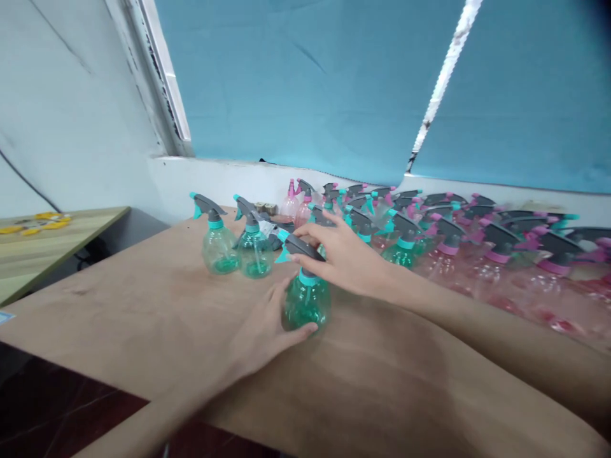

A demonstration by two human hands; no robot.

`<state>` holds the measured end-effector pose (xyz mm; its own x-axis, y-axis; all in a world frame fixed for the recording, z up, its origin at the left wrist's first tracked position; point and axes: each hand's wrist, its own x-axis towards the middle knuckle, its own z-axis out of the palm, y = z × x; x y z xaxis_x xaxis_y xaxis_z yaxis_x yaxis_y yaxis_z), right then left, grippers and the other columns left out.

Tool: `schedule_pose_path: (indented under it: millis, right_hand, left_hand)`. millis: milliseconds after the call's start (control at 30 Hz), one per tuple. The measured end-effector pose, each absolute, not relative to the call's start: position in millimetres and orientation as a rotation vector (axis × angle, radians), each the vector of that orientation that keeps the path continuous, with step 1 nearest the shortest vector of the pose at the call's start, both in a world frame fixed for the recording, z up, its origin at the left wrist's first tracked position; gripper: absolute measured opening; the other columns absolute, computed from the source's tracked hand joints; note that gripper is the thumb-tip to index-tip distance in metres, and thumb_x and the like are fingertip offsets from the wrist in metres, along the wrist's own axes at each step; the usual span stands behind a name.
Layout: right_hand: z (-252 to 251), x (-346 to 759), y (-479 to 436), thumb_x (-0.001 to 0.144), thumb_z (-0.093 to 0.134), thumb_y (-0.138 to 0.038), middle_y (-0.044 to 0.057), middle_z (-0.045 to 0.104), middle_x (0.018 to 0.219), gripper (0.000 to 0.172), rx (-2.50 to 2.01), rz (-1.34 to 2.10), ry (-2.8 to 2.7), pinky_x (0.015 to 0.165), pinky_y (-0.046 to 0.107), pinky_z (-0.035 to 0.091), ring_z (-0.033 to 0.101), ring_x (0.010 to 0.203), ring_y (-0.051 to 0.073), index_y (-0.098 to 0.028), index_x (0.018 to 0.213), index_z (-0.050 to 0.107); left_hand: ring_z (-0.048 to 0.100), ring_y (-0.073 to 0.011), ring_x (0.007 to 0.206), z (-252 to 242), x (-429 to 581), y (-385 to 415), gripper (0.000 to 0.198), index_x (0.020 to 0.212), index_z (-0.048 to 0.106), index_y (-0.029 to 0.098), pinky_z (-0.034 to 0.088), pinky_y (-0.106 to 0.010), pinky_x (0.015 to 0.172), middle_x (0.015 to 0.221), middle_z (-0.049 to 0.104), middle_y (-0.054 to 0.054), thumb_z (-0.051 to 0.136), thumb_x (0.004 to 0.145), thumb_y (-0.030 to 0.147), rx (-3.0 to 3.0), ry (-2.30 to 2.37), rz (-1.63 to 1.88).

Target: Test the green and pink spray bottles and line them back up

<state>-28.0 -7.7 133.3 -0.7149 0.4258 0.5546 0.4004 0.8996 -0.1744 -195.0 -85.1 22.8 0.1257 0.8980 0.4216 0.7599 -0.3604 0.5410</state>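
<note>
A green spray bottle (308, 302) with a grey and turquoise trigger head stands upright in front of me on the table. My left hand (267, 334) is wrapped around its round body from the left, the thumb across the near side. From the right, my right hand (338, 251) grips the bottle's trigger head, with fingers behind it and the thumb on the near side. Just left of this bottle stand a second green spray bottle (256, 251) and a third green spray bottle (219, 248), their nozzles pointing left.
Many spray bottles crowd the right and back of the wooden table (143, 305), among them a pink spray bottle (443, 254) and a green spray bottle (401, 251). Yellow pieces (50, 219) lie on a separate table (90, 232) at left. A blue covering (296, 89) hangs behind.
</note>
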Motion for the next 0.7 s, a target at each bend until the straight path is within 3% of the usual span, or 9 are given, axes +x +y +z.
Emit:
schedule_pose_path:
  millis: [67, 133, 267, 333, 467, 700]
  right_hand:
    - [132.7, -9.4, -15.2, 0.086, 0.051, -0.036, 0.001, 0.065, 0.074, 0.032, -0.674, 0.244, -2.434, 0.074, 0.033, 0.045, 0.061, 0.072, 0.016, -0.016, 0.111, 0.056]
    - [130.4, 12.3, -19.1, 0.084, 0.053, -0.042, 0.000, 0.064, 0.075, 0.034, -0.723, 0.441, -2.384, 0.061, 0.028, 0.044, 0.059, 0.068, 0.015, -0.019, 0.109, 0.056]
    - [117.8, 62.3, -19.1, 0.074, 0.065, -0.045, 0.004, 0.063, 0.106, 0.051, -0.739, 0.803, -2.304, 0.070, 0.030, 0.048, 0.061, 0.088, 0.018, -0.022, 0.117, 0.051]
    - [107.4, 86.4, -18.3, 0.071, 0.070, -0.041, 0.004, 0.060, 0.111, 0.055, -0.708, 0.902, -2.288, 0.075, 0.032, 0.049, 0.059, 0.095, 0.020, -0.024, 0.119, 0.049]
    - [86.4, 121.7, -18.6, 0.064, 0.077, -0.033, 0.004, 0.058, 0.112, 0.060, -0.723, 0.865, -2.185, 0.083, 0.036, 0.048, 0.057, 0.101, 0.022, -0.025, 0.117, 0.049]
    - [68.1, 156.1, -11.2, 0.070, 0.071, -0.024, 0.000, 0.057, 0.093, 0.052, -0.674, 0.906, -1.981, 0.067, 0.029, 0.049, 0.058, 0.079, 0.015, -0.027, 0.115, 0.045]
  left_hand:
    - [0.043, -0.0301, 0.125, 25.4, -176.9, -89.5, 0.075, 0.140, 0.023, 0.030, 0.039, -0.048, 0.099, 0.136, 0.046, -0.008, 0.065, 0.080, 0.045, 2.176, 1.576, 0.988]
    - [0.045, -0.0298, 0.124, 27.4, -160.0, -90.8, 0.072, 0.137, 0.027, 0.031, 0.039, -0.049, 0.099, 0.135, 0.048, -0.007, 0.067, 0.079, 0.046, 2.144, 1.524, 0.959]
    - [0.043, -0.0299, 0.125, 28.8, -130.2, -85.6, 0.074, 0.137, 0.029, 0.035, 0.036, -0.050, 0.101, 0.137, 0.046, -0.004, 0.070, 0.076, 0.046, 2.147, 1.422, 0.939]
    - [0.042, -0.0297, 0.126, 28.2, -116.1, -80.7, 0.076, 0.138, 0.028, 0.034, 0.036, -0.050, 0.101, 0.138, 0.045, -0.004, 0.071, 0.076, 0.045, 2.146, 1.362, 0.919]
    - [0.042, -0.0303, 0.126, 25.6, -85.7, -69.8, 0.078, 0.139, 0.028, 0.033, 0.037, -0.049, 0.100, 0.139, 0.044, -0.006, 0.072, 0.076, 0.044, 2.131, 1.248, 0.879]
    - [0.041, -0.0334, 0.126, 20.7, -31.6, -50.5, 0.084, 0.139, 0.029, 0.031, 0.034, -0.053, 0.101, 0.137, 0.045, -0.009, 0.075, 0.071, 0.049, 2.189, 1.092, 0.801]
